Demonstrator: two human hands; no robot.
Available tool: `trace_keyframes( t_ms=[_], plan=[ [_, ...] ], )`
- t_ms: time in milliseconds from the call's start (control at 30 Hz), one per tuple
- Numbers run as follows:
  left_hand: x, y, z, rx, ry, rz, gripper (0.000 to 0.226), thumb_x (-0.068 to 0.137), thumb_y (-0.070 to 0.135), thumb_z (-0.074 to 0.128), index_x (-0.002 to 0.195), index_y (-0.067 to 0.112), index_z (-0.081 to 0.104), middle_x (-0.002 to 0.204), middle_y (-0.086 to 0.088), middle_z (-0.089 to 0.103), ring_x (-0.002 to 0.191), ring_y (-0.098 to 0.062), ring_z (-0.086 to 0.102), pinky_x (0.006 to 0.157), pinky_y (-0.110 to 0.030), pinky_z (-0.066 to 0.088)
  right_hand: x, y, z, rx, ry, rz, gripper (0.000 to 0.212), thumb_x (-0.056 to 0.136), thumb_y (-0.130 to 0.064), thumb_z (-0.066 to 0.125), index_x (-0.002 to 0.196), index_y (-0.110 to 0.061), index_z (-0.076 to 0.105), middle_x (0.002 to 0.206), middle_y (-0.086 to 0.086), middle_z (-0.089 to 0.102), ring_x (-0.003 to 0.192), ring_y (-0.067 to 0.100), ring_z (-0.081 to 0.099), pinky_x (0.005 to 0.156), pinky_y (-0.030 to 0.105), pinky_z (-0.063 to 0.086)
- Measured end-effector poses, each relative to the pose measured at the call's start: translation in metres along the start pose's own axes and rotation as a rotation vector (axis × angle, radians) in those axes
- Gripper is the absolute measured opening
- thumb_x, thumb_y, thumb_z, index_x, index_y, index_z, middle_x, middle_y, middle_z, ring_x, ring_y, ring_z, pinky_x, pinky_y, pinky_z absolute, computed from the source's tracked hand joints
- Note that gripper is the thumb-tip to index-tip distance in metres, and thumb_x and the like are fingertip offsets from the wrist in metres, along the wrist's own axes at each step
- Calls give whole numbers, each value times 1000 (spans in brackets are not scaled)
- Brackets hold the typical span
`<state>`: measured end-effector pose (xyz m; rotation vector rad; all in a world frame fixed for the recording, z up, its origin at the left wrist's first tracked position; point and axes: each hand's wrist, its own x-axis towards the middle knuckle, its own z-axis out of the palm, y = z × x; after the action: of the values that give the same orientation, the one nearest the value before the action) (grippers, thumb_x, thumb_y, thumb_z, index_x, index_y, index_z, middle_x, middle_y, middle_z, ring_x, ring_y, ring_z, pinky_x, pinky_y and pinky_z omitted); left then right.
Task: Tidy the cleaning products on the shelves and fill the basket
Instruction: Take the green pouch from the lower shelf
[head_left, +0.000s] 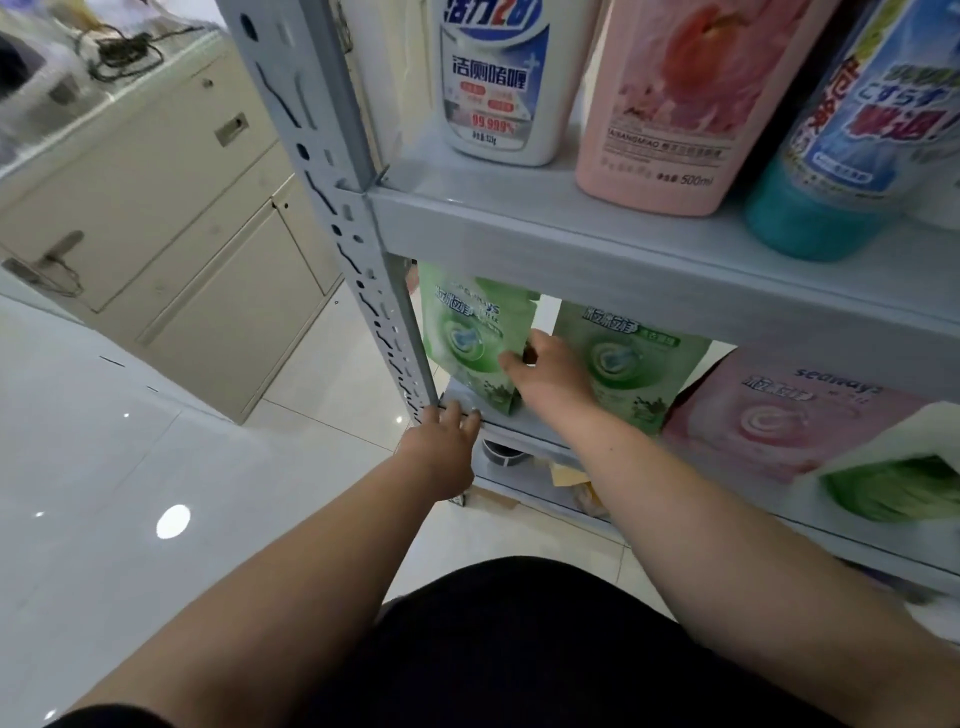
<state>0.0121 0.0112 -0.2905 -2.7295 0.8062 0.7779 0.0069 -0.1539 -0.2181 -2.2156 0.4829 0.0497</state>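
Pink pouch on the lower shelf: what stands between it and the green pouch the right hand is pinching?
A second green pouch stands between the pink pouch and the left green pouch that the right hand pinches, in the head view.
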Motion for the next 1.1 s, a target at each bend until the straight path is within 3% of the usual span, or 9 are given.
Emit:
trace_keyframes(
  t_ms=[167,367,467,567,700,767,900,1000,1100],
  plan=[
    [-14,-28,-6,-67,-43,126,77,96,36,56,161,27,15,166,-8,16,147,-37,27,110,-49,43,-30,-3,10,207,86,78,22,104,-28,54,111,-11,65,108,6,70,100,27,65,87,39,52],
    [-43,-60,0,-646,2,52,66,96,44,58,154,23,34,146,-7,53,116,-25,59,90,-30,43,-94,8,15,423,243,172,33,106,-40,49,129,-18,56,125,-4,64,119,18,57,100,35,44],
    [-62,-63,2,-870,40,55,62,100,49,53,153,21,34,141,-6,56,112,-26,58,90,-33,43,-127,15,18,455,337,249,25,106,-37,51,119,-17,58,112,-7,64,110,16,57,94,28,40],
    [-86,-54,5,-1193,9,112,44,101,50,48,138,26,49,134,-3,60,112,-23,60,97,-51,53,-161,20,23,618,348,333,30,98,-46,60,112,-21,66,112,-2,74,108,22,68,101,46,52],
    [-117,-32,6,-1436,-32,134,34,104,48,46,119,20,56,110,-4,65,94,-22,68,64,-39,63,-200,10,26,991,340,389,15,106,-18,53,112,-13,65,104,7,78,93,25,75,80,41,62],
    [-128,-27,5,-1434,50,119,33,105,46,44,116,17,57,104,-3,64,91,-21,67,55,-34,60,-217,-1,24,1101,326,361,17,106,-12,49,112,-9,65,103,10,78,95,28,74,82,41,63],
    [-147,-25,-2,-1477,102,58,40,104,51,39,94,23,66,94,-2,70,91,-20,67,75,-37,57,-239,-16,16,1265,220,282,41,101,-40,44,112,-8,67,111,12,75,104,27,70,94,42,56],
    [-162,-15,-7,-1730,-122,-10,41,104,48,46,88,16,66,78,-7,73,72,-20,72,71,-33,59,-240,-12,20,1142,130,286,60,96,-60,50,122,-8,64,119,10,69,115,27,62,97,42,49],
    [-175,-1,9,-2036,-521,-93,36,107,36,44,85,10,58,56,-7,63,43,-20,62,41,-24,50,-240,-3,30,969,-36,240,91,76,-70,74,147,-17,51,141,-1,62,134,18,55,110,45,46]
  ],
)
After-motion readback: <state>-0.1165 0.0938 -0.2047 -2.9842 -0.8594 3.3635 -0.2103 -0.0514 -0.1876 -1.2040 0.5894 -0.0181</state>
